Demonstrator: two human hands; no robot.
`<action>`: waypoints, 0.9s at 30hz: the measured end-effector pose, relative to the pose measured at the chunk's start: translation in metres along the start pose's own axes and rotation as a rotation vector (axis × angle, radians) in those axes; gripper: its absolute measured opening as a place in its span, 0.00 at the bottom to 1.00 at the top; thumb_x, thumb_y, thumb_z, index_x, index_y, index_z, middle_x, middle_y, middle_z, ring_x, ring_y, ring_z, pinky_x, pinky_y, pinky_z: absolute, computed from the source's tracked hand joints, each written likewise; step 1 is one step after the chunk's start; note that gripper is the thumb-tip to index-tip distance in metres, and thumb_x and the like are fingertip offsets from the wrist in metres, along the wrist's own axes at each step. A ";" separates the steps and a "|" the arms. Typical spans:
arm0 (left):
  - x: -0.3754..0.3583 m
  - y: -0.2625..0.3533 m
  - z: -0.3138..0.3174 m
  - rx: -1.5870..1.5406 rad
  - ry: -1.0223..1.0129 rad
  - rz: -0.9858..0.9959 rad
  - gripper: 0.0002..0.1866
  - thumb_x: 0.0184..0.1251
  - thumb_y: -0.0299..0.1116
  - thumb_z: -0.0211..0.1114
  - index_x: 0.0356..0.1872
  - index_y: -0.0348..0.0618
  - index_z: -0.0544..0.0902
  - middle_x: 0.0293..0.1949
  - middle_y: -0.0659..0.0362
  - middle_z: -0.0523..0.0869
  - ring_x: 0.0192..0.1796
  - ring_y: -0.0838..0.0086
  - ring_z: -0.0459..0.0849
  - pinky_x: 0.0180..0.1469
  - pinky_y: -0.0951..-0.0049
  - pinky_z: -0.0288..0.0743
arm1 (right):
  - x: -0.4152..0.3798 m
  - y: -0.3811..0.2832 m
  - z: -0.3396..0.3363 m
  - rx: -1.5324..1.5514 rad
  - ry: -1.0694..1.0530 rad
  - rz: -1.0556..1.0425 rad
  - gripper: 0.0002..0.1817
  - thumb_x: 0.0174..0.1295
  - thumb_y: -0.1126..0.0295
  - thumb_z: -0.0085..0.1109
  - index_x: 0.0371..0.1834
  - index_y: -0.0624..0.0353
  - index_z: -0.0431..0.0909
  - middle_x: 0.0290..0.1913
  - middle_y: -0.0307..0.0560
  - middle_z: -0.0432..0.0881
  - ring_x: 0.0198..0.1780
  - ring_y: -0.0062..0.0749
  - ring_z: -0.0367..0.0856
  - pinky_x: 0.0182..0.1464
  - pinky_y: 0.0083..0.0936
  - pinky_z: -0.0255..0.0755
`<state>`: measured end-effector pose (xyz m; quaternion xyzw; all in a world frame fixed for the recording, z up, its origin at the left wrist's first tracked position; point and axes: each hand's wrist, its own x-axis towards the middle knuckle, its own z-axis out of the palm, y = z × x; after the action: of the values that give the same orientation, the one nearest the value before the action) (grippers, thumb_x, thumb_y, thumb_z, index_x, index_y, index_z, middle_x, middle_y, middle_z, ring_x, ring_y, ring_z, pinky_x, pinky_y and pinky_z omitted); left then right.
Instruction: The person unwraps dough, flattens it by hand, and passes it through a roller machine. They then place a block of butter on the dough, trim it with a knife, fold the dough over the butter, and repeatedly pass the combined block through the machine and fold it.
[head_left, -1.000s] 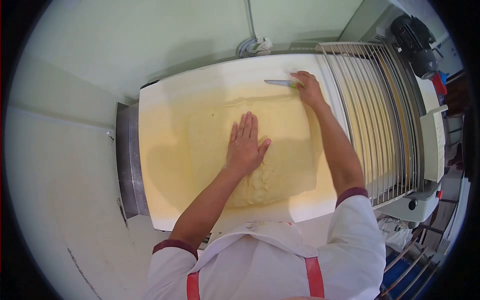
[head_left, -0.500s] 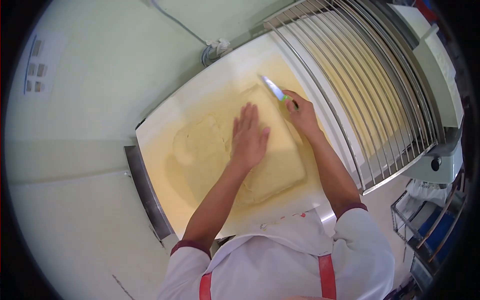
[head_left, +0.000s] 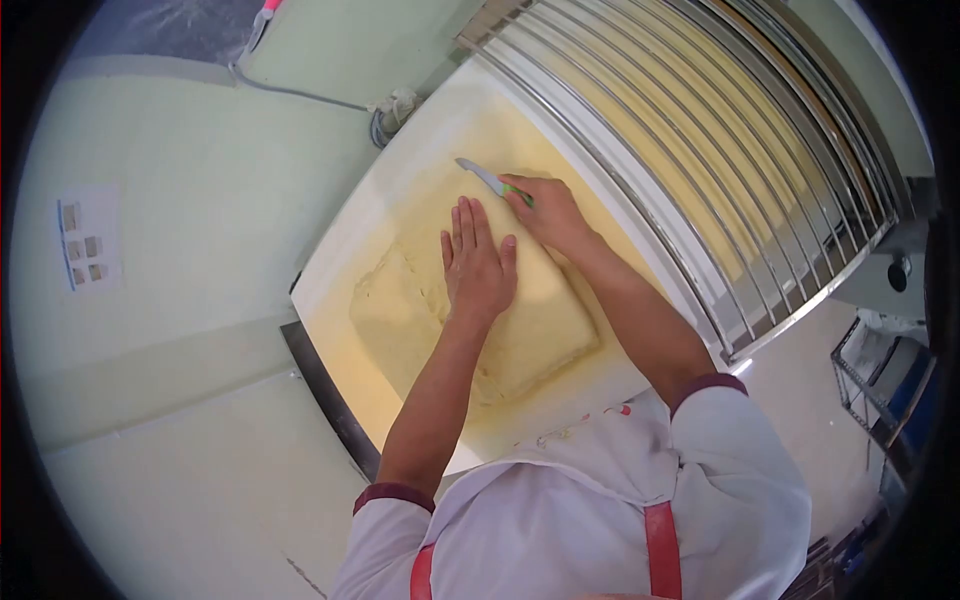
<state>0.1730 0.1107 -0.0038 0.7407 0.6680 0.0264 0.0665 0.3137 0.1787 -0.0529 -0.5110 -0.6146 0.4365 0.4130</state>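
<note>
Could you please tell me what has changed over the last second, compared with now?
The right hand brought the knife from the bare belt beyond the dough to the slab's far edge, close beside the left hand. The view also swung round. The left hand stayed flat on the dough, and the knife stayed gripped.

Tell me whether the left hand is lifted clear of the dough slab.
No. The left hand lies flat, palm down, on the dough slab, while the right hand holds the knife at the slab's far edge.
</note>
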 end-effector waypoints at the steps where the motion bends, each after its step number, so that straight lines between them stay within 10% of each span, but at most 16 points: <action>1: 0.002 0.001 0.001 0.005 0.003 -0.004 0.37 0.75 0.49 0.42 0.76 0.34 0.48 0.77 0.45 0.50 0.79 0.54 0.47 0.77 0.51 0.39 | 0.006 -0.003 0.000 -0.005 -0.046 0.048 0.17 0.63 0.69 0.58 0.54 0.56 0.82 0.41 0.61 0.84 0.42 0.56 0.83 0.48 0.41 0.75; 19: -0.001 -0.010 0.016 -0.021 0.099 0.036 0.34 0.74 0.45 0.50 0.74 0.36 0.56 0.75 0.43 0.55 0.78 0.54 0.50 0.76 0.54 0.44 | -0.302 -0.009 -0.108 -0.138 -0.094 0.062 0.18 0.66 0.69 0.55 0.60 0.57 0.76 0.35 0.54 0.81 0.35 0.52 0.80 0.40 0.41 0.75; 22: -0.021 -0.008 0.003 -0.456 0.394 0.067 0.28 0.73 0.38 0.56 0.68 0.34 0.66 0.68 0.44 0.69 0.72 0.57 0.66 0.72 0.58 0.58 | -0.353 -0.004 -0.111 -0.133 -0.031 0.038 0.20 0.66 0.70 0.56 0.62 0.56 0.75 0.33 0.53 0.80 0.32 0.49 0.80 0.35 0.37 0.75; 27: -0.127 0.005 0.011 -1.334 -0.193 -0.077 0.20 0.75 0.40 0.58 0.57 0.34 0.77 0.49 0.55 0.84 0.49 0.74 0.82 0.54 0.71 0.76 | -0.343 -0.026 -0.089 0.461 0.171 0.341 0.30 0.66 0.76 0.56 0.73 0.54 0.62 0.26 0.41 0.78 0.26 0.25 0.77 0.30 0.23 0.73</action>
<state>0.1654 -0.0166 -0.0074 0.5160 0.5256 0.3644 0.5699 0.4381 -0.1527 -0.0248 -0.5345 -0.3676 0.5831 0.4891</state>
